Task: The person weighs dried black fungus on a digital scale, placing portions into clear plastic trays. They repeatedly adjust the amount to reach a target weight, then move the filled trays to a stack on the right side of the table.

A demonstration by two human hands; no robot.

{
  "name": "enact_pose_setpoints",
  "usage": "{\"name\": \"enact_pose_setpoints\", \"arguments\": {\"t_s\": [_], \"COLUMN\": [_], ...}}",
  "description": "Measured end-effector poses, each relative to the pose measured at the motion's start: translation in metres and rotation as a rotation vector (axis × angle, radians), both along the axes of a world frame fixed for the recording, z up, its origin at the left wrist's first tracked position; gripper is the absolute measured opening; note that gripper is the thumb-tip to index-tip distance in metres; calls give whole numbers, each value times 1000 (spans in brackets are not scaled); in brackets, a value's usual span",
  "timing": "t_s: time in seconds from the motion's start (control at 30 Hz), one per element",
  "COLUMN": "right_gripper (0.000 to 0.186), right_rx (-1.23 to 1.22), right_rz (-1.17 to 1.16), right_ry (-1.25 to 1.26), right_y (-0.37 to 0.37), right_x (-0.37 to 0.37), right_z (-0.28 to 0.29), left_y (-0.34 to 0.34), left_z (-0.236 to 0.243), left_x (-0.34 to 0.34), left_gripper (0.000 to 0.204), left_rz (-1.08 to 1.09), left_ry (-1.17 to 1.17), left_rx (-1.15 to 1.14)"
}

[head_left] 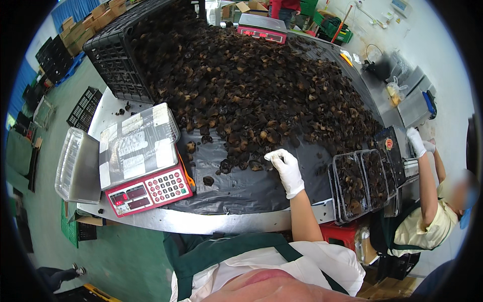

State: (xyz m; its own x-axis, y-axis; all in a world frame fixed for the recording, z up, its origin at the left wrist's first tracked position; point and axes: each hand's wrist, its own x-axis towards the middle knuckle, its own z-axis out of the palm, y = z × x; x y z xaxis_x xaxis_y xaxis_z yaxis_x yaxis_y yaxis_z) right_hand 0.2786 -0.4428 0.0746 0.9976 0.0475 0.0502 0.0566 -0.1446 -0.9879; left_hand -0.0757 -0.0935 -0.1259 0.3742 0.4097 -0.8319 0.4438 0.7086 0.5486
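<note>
My right hand (286,172), in a white glove, is closed in a pinch just above the near edge of a large pile of dark dried fungus pieces (261,95) on black plastic sheeting; what its fingertips hold, if anything, is too small to make out. My left hand is out of view. Left of my hand stands a red scale (146,196) with clear plastic containers (133,141) on top. To its right, two clear containers (352,186) filled with the dark pieces sit at the table's edge, and a loose piece (208,180) lies nearby.
A tipped black crate (115,65) stands at the back left, another container stack (75,166) at the near left, and a second scale (261,31) at the back. A co-worker (417,226) with gloved hands works at the right. A person (279,10) stands behind the table.
</note>
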Motion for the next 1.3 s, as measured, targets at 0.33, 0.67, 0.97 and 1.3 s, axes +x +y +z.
{"name": "enact_pose_setpoints", "arguments": {"t_s": [0.33, 0.67, 0.97, 1.3], "right_gripper": [13, 11, 16, 16], "right_rx": [57, 81, 187, 142], "right_rz": [-20, -111, -134, -238], "right_ry": [-102, -89, -46, -50], "right_y": [11, -6, -22, -19], "right_x": [14, 19, 33, 24], "right_z": [-28, -55, -80, -61], "left_y": [-12, 55, 190, 281], "left_z": [16, 154, 197, 218], "left_x": [-13, -153, -33, 108], "left_gripper": [36, 51, 35, 44], "left_rz": [52, -352, -279, -477], "left_ry": [16, 285, -116, -197], "left_rx": [-262, -717, 216, 321]}}
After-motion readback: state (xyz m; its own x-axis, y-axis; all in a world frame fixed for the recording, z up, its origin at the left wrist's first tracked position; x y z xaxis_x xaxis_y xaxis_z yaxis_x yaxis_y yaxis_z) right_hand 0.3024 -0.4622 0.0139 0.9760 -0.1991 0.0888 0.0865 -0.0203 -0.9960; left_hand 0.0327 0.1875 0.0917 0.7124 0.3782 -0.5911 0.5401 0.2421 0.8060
